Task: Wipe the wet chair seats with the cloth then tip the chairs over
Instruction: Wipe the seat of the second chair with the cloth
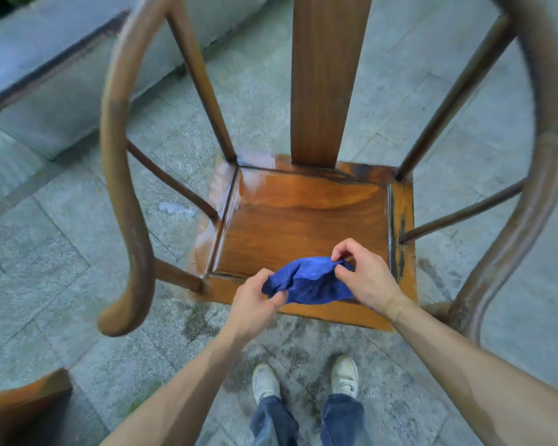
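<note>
Both hands bunch the blue cloth (306, 281) over the wet chair seat (303, 220): left hand (255, 300) at eight o'clock, right hand (364, 275) at three, fingers pinching it.

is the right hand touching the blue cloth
Touching. The head view shows the right hand pinching one end of the blue cloth between thumb and fingers.

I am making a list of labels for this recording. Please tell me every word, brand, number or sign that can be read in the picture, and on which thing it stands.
There is no readable text in this view.
Blue cloth, held by the left hand and the right hand: no label shows.
Wooden chair: no mark.
White shoes: no brand can be read.
</note>
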